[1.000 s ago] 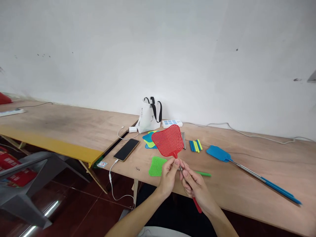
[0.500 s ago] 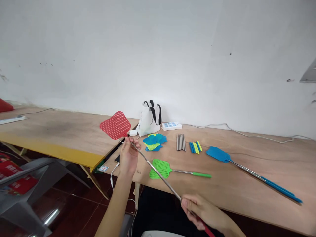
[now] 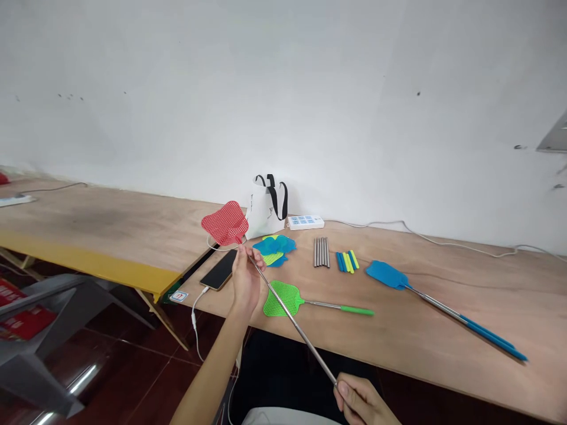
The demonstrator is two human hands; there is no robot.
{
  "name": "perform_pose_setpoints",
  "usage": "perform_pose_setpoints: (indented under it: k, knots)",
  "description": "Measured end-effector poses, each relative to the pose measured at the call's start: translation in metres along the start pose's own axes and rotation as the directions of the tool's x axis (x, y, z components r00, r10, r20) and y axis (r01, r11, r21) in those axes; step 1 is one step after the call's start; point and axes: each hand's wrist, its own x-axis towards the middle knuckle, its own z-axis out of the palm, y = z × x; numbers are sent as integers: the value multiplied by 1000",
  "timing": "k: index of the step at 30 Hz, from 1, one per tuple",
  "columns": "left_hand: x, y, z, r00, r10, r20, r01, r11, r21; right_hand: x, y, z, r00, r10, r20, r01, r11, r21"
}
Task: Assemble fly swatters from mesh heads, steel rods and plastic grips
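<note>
A red fly swatter (image 3: 225,223) with a long metal rod is held slantwise above the table's front edge. My left hand (image 3: 247,277) is closed round the rod just below the red head. Lower right, my right hand (image 3: 361,400) grips the other end of the rod; the handle there is hidden by the hand and the frame's edge. Under the rod lies a green fly swatter (image 3: 282,298). Blue and yellow loose swatter heads (image 3: 275,248) are piled behind my left hand. To their right are several metal rods (image 3: 321,252) and several blue and yellow handle grips (image 3: 347,261).
Blue fly swatters (image 3: 387,274) lie at the right. A phone (image 3: 220,270) on a white cable lies left of my left hand. Behind stand a white bag (image 3: 261,206) and a power strip (image 3: 305,222) against the wall. A grey chair (image 3: 57,330) is lower left.
The red swatter and my left hand have shifted right, uncovering the phone. My right hand has moved slightly right and down, and the view has turned a little.
</note>
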Motion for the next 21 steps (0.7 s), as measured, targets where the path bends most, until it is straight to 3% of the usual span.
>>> perform_pose_setpoints:
  k: [5, 9, 13, 16, 21]
  knots:
    - [-29, -28, 24, 994, -89, 58, 88, 996, 20, 20, -39, -2, 991, -57, -122, 61, 998, 31]
    - [-76, -68, 40, 992, -124, -9, 124, 988, 89, 35, -82, -1, 974, -116, -196, 122, 992, 19]
    - [-116, -97, 46, 953, -293, 77, 273, 942, 197, 45, -101, 4, 935, -183, -303, 235, 961, 145]
    - [-117, -96, 46, 941, -316, 123, 283, 931, 230, 50, -102, 8, 928, -192, -318, 267, 940, 213]
    - [-97, -76, 35, 921, -300, 250, 238, 939, 250, 53, -101, 12, 952, -166, -257, 240, 927, 288]
